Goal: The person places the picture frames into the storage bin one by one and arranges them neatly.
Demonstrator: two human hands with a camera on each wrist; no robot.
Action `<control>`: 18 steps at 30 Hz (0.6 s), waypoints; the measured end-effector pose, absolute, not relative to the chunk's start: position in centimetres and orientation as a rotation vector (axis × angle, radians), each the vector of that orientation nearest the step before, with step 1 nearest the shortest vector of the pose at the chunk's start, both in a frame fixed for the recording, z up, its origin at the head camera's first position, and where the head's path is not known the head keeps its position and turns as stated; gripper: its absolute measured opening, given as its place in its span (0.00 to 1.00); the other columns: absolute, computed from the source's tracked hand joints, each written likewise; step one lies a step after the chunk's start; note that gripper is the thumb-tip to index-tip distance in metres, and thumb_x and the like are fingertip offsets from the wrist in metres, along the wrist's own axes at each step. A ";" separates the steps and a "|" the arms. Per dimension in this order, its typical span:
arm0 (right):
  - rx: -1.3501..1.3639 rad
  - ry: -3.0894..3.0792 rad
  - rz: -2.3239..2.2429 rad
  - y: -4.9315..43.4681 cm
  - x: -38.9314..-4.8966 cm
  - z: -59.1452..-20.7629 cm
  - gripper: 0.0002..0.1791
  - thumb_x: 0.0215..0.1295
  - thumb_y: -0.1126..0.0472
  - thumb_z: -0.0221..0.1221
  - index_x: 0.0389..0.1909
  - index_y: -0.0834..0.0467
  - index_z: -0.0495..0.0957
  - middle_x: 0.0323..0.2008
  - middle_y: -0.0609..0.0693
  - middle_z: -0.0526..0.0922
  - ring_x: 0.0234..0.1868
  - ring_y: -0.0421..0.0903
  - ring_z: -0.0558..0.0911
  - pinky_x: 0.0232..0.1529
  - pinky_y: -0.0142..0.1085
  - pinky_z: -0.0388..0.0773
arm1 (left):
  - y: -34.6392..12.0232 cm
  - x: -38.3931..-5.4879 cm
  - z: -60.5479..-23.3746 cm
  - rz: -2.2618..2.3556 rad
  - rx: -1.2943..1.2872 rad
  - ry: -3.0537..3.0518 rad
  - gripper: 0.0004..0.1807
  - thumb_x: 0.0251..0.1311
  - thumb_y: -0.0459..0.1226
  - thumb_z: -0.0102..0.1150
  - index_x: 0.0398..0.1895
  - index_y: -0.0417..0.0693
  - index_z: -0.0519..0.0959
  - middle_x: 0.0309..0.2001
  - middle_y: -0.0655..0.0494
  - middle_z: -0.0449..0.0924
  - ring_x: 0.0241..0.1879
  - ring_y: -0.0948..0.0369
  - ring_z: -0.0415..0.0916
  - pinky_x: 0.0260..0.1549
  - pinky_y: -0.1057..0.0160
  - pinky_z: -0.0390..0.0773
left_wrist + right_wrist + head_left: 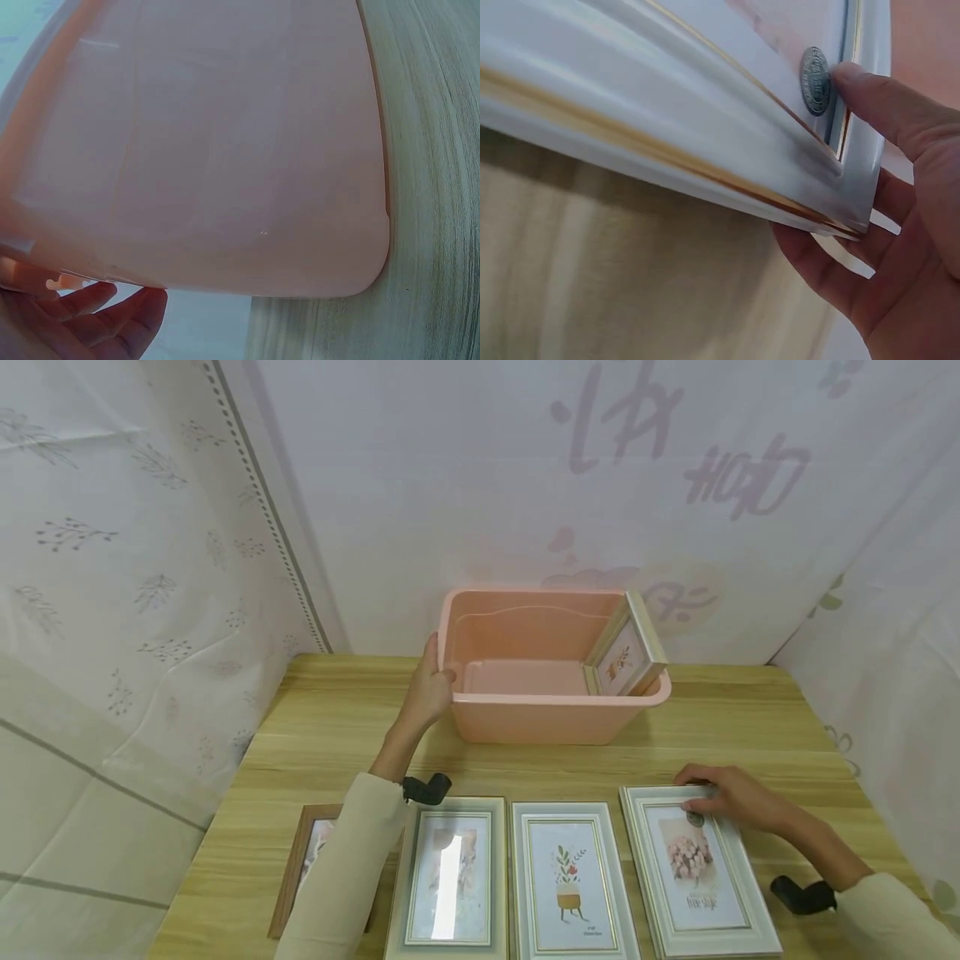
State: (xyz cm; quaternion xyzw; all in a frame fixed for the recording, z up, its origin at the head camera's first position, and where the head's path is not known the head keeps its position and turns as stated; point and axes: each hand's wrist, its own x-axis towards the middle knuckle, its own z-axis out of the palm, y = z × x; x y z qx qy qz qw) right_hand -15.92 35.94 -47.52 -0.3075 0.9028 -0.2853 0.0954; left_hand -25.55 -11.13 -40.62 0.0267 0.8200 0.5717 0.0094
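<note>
Printed cloth (450, 485) hangs behind a wooden table (360, 710). Near its far edge stands a pink bin (540, 722), a pale frame (626, 660) leaning in its right end. Toward the near right corner is the rightmost white frame (701, 868) — my right hand (738, 797) pinches its far edge, thumb above, fingers beneath, beside a round seal (815, 81). My left hand (429, 692) curls round the bin's left rim.

Wood-grain table (360, 710) with bin (532, 720), frames (573, 893)
</note>
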 end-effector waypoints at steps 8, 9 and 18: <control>-0.907 2.727 -0.913 36.3 -16.4 -45.8 0.18 0.59 0.64 0.68 0.51 0.58 0.83 0.44 0.47 0.86 0.42 0.30 0.79 0.36 0.29 0.77 | -11.0 -25.8 -40.7 1.789 0.094 2.544 0.41 0.67 0.31 0.38 0.80 0.45 0.36 0.79 0.42 0.40 0.77 0.49 0.41 0.75 0.50 0.44; -0.888 2.730 -0.918 36.3 -16.5 -45.5 0.18 0.59 0.63 0.68 0.52 0.59 0.83 0.43 0.46 0.86 0.42 0.30 0.79 0.36 0.29 0.76 | -11.0 -25.8 -40.7 1.791 0.097 2.546 0.41 0.67 0.31 0.38 0.80 0.46 0.36 0.79 0.42 0.40 0.77 0.48 0.42 0.75 0.49 0.44; -0.767 2.699 -0.917 37.0 -17.7 -43.0 0.18 0.63 0.61 0.66 0.55 0.56 0.82 0.41 0.39 0.83 0.38 0.32 0.77 0.34 0.30 0.75 | -11.1 -25.6 -40.6 1.791 0.108 2.556 0.41 0.66 0.31 0.38 0.80 0.46 0.36 0.78 0.40 0.44 0.76 0.45 0.47 0.73 0.45 0.49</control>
